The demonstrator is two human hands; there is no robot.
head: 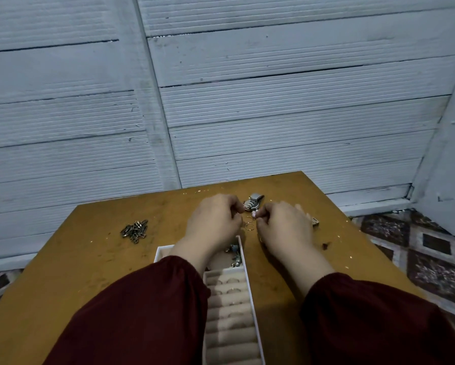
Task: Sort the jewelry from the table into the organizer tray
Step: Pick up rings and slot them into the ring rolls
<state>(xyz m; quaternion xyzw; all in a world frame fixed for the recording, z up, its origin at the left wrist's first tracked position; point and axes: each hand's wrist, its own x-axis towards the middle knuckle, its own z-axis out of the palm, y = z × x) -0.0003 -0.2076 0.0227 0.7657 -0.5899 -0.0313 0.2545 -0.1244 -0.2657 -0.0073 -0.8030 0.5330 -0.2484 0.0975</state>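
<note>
Right hand pinches a pink-beaded piece just past the organizer tray; left hand has curled fingers, its hold unclear. Rings sit in tray slots; gold hoops, watch and dark metal pile remain on the table.

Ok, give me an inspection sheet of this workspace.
Surface: brown table, scuffed, flecked with small bits.
Job's things: white tray at the near edge, rings in its padded rows; gold hoops on the table between the hands; silver piece beyond them.
Clutter: heap of dark metal pieces, far left.
Grippers: left hand and right hand, fingers curled by the hoops; grip unclear.
Cables: nothing seen.
Surroundings: pale ribbed wall; patterned carpet.
</note>
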